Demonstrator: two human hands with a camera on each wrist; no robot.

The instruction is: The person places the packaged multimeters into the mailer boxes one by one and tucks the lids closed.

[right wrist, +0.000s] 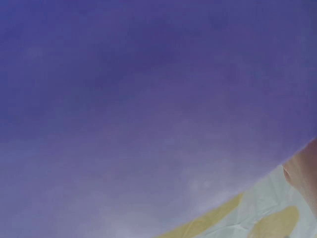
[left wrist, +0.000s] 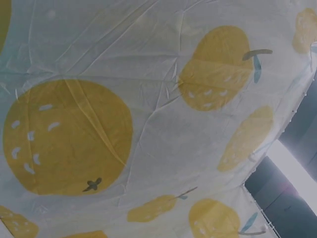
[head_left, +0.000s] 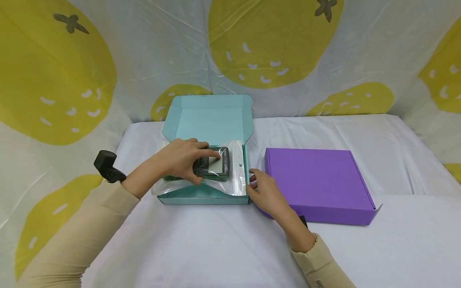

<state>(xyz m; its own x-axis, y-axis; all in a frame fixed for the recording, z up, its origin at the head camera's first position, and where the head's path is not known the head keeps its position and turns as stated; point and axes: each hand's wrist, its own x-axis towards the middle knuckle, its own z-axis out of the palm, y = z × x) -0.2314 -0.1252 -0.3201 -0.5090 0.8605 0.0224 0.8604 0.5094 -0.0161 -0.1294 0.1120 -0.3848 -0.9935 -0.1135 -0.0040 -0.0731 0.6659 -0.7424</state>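
Observation:
A light-teal cardboard box point(head_left: 203, 200) lies with its lid point(head_left: 216, 118) raised at the back. In its opening is a clear plastic zip bag point(head_left: 237, 172) that holds a black device with a pale screen point(head_left: 216, 165). My left hand point(head_left: 181, 160) grips the bagged device from above, thumb along the near side and index fingertip over the screen. At the box's right side, my right hand point(head_left: 268, 194) has relaxed fingers, its thumb right at the box's edge. The left wrist view takes in only the printed cloth; purple fills most of the right wrist view.
A closed purple box point(head_left: 317, 180) sits to the right, partly behind my right hand, with a flap sticking out at its near right corner. White cloth point(head_left: 187, 248) covers the table. A fruit-printed curtain point(head_left: 162, 48) hangs around the back and sides.

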